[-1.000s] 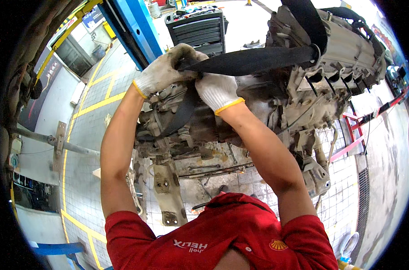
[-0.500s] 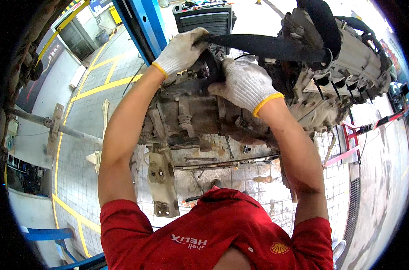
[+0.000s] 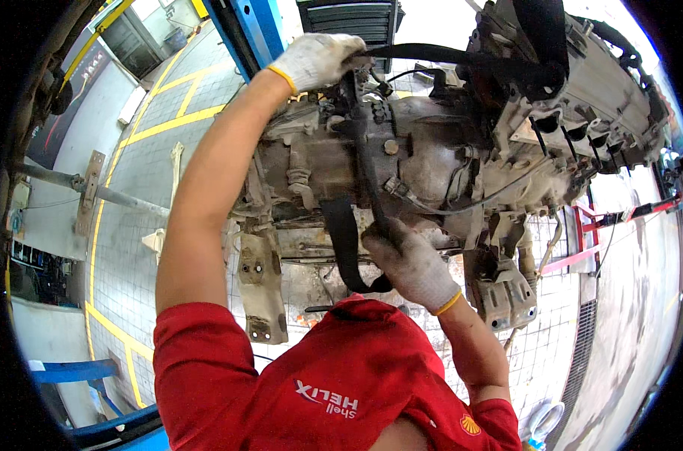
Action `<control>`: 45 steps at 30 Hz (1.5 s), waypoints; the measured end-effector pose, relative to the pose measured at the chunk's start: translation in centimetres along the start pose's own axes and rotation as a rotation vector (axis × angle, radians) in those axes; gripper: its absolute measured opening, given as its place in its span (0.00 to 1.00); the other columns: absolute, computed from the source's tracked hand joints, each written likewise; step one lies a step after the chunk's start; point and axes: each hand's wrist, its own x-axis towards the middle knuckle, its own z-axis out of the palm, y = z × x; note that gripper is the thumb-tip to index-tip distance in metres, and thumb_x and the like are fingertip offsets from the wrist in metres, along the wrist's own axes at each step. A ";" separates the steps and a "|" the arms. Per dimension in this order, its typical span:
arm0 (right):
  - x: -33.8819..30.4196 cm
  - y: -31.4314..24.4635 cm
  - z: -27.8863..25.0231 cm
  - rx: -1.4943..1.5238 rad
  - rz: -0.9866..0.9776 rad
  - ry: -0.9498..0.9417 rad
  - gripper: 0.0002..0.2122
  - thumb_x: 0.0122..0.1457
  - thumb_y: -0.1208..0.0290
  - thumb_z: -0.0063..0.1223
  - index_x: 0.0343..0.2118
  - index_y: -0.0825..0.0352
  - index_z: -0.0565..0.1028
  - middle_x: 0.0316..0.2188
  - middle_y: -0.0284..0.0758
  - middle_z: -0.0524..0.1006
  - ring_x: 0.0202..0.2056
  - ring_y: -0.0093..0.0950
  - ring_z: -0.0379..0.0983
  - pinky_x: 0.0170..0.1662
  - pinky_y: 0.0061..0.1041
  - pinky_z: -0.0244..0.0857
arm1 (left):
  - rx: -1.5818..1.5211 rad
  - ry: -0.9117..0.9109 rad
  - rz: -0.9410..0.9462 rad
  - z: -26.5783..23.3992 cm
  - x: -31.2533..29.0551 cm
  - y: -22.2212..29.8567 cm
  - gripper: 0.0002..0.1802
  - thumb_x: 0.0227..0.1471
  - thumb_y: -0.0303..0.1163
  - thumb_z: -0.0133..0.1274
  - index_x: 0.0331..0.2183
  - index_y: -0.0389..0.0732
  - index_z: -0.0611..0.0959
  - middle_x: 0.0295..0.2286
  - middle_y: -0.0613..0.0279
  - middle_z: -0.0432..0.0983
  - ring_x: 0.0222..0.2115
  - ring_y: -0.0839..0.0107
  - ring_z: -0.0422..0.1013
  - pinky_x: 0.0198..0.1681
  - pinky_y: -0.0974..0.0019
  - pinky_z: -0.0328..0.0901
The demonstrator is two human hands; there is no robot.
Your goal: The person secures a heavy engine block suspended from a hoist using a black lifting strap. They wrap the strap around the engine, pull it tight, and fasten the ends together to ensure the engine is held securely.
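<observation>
My left hand, in a white knit glove with a yellow cuff, is closed around a black webbing strap above the far side of a grimy gearbox. From there the strap stretches right to the engine and also drops toward me across the gearbox. My right hand, gloved alike, grips the downward run at the gearbox's near edge. Beside it a slack strap part hangs in a loop below the gearbox.
A blue lift post rises at the far left, beside a dark tool cabinet. Pale metal brackets stick out near me below the gearbox. Red metal framing stands at right. Yellow lines mark the tiled floor at left.
My right hand has come down toward me, pulling the strap across the gearbox and uncovering its casing. My left hand has shifted slightly up and right, still on the strap.
</observation>
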 end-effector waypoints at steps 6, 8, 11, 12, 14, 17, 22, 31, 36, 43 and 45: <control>-1.7 0.3 0.3 0.005 0.067 -0.036 0.14 0.67 0.63 0.53 0.49 0.69 0.76 0.37 0.47 0.80 0.39 0.40 0.79 0.43 0.37 0.71 | 0.019 0.070 -0.016 0.7 0.3 -0.7 0.24 0.61 0.44 0.55 0.57 0.50 0.77 0.43 0.49 0.82 0.42 0.48 0.79 0.46 0.48 0.73; -1.8 0.8 0.4 0.002 0.006 -0.038 0.14 0.67 0.63 0.54 0.49 0.69 0.75 0.36 0.47 0.80 0.39 0.41 0.79 0.43 0.36 0.71 | -0.041 0.163 -0.048 2.4 0.2 -1.4 0.24 0.62 0.47 0.54 0.56 0.49 0.78 0.43 0.48 0.82 0.43 0.47 0.78 0.46 0.48 0.73; -1.0 1.2 -0.2 -0.058 -0.021 0.061 0.14 0.67 0.63 0.54 0.49 0.68 0.75 0.34 0.47 0.79 0.37 0.43 0.78 0.41 0.38 0.70 | -0.195 0.173 -0.248 0.9 0.4 -1.4 0.26 0.63 0.55 0.53 0.54 0.50 0.80 0.41 0.47 0.83 0.40 0.47 0.79 0.43 0.51 0.74; -0.7 1.2 -0.6 -0.037 -0.052 0.031 0.13 0.67 0.64 0.54 0.49 0.67 0.75 0.35 0.46 0.79 0.37 0.42 0.78 0.41 0.38 0.70 | -0.070 0.231 -0.175 0.3 -0.7 -1.3 0.24 0.63 0.54 0.53 0.54 0.52 0.81 0.39 0.50 0.83 0.37 0.50 0.81 0.39 0.53 0.75; -1.1 0.8 -1.4 0.013 -0.108 -0.049 0.12 0.68 0.65 0.53 0.48 0.67 0.76 0.35 0.46 0.79 0.36 0.41 0.78 0.40 0.39 0.70 | 0.078 0.226 -0.089 2.0 -0.9 -1.6 0.21 0.62 0.46 0.55 0.55 0.56 0.78 0.40 0.56 0.84 0.37 0.56 0.82 0.38 0.55 0.77; -4.2 -0.4 -1.8 -0.051 -0.018 -0.081 0.11 0.68 0.66 0.53 0.48 0.67 0.75 0.36 0.46 0.79 0.37 0.40 0.78 0.40 0.37 0.70 | 0.142 0.023 -0.119 3.0 0.5 -0.4 0.27 0.61 0.38 0.55 0.61 0.62 0.73 0.45 0.57 0.82 0.41 0.57 0.81 0.44 0.54 0.77; -5.9 0.9 -1.3 0.046 -0.066 0.054 0.15 0.64 0.65 0.59 0.50 0.65 0.75 0.38 0.44 0.80 0.38 0.40 0.79 0.42 0.37 0.72 | 0.090 0.085 -0.205 0.7 -1.4 -0.7 0.25 0.65 0.44 0.51 0.61 0.52 0.73 0.45 0.47 0.81 0.46 0.52 0.79 0.50 0.52 0.74; 1.1 -13.4 -9.1 0.196 -0.401 0.235 0.20 0.62 0.77 0.60 0.58 0.70 0.73 0.48 0.39 0.80 0.48 0.28 0.79 0.49 0.24 0.75 | -0.342 -0.045 0.018 -7.0 -7.3 6.1 0.21 0.57 0.33 0.61 0.52 0.47 0.80 0.43 0.56 0.83 0.44 0.61 0.80 0.52 0.58 0.73; 4.6 -22.6 -9.3 -0.457 -0.649 0.371 0.16 0.65 0.69 0.53 0.51 0.73 0.74 0.35 0.45 0.79 0.36 0.31 0.76 0.42 0.29 0.72 | -0.252 -0.092 -0.264 -5.0 -13.3 2.8 0.37 0.58 0.45 0.61 0.60 0.34 0.70 0.53 0.43 0.74 0.52 0.57 0.75 0.55 0.59 0.71; 21.8 -21.8 -12.4 -1.073 -0.921 0.362 0.15 0.70 0.68 0.41 0.52 0.74 0.71 0.36 0.54 0.81 0.38 0.48 0.80 0.41 0.43 0.74 | -0.320 -0.010 -0.043 -3.8 -5.6 3.4 0.31 0.63 0.42 0.53 0.61 0.33 0.71 0.43 0.40 0.81 0.46 0.51 0.78 0.52 0.57 0.73; 24.5 -20.5 -10.9 -1.104 -1.083 0.526 0.16 0.71 0.66 0.39 0.50 0.76 0.71 0.35 0.59 0.81 0.38 0.52 0.81 0.43 0.45 0.75 | -0.208 0.109 0.019 -1.9 -6.0 1.9 0.25 0.65 0.34 0.49 0.60 0.36 0.72 0.42 0.41 0.81 0.46 0.50 0.78 0.52 0.56 0.72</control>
